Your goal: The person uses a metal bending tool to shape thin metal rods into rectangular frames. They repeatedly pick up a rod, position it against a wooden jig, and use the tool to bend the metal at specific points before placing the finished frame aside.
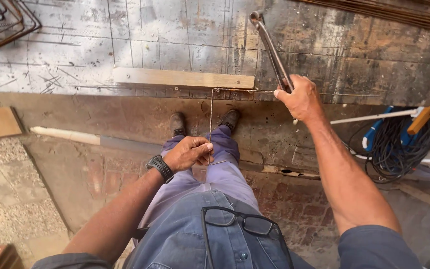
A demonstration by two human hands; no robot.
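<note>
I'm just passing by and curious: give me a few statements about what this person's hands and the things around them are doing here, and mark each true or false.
1. The right hand grips a long metal bending tool. True.
2. The left hand holds a hammer. False: it holds a thin steel rod bent at a right angle.
3. A watch sits on the left wrist. True.
4. The glasses are worn on the face. False: they hang at the shirt front.
5. A wooden strip lies on the worn board above the rod's bend. True.
6. The coiled cable lies at the left of the picture. False: it is at the right.
</note>
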